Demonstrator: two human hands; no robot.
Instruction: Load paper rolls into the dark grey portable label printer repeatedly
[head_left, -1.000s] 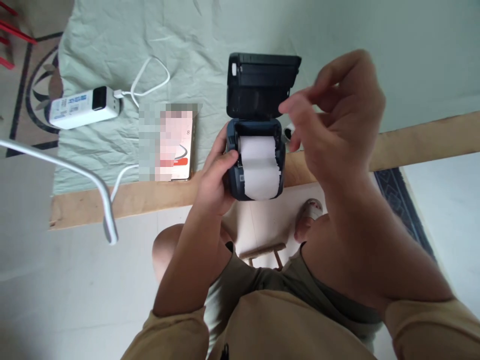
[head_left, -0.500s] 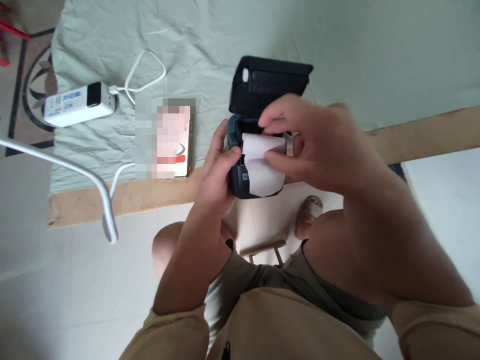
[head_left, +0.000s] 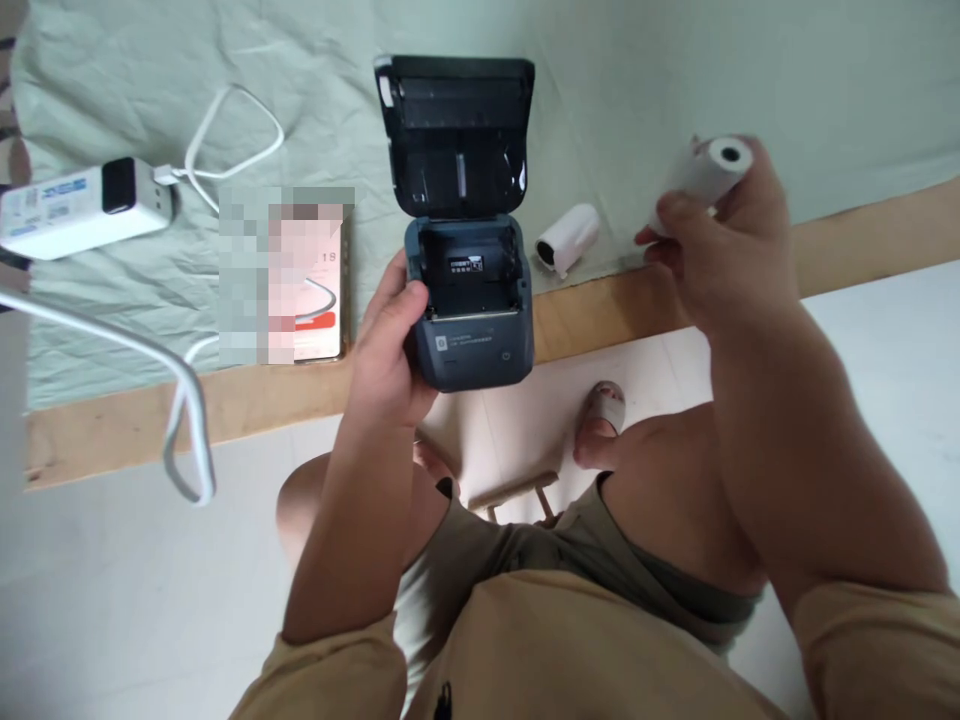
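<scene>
At left, the power bank (head_left: 82, 205) lies on the green cloth (head_left: 660, 80) with a white cable (head_left: 174, 176) at its end, and the phone (head_left: 322, 342) lies flat near the wooden edge (head_left: 615, 315), presumably for easy reach. The left hand (head_left: 386, 348) grips the left side of the dark printer (head_left: 480, 362) over that edge, probably to steady it with the lid (head_left: 435, 140) raised and the bay exposed. A loose roll (head_left: 576, 232) lies beside the printer; farther right, the right hand (head_left: 742, 260) grips a paper roll (head_left: 697, 180) around its sides, apparently leaving the core end uncovered.
</scene>
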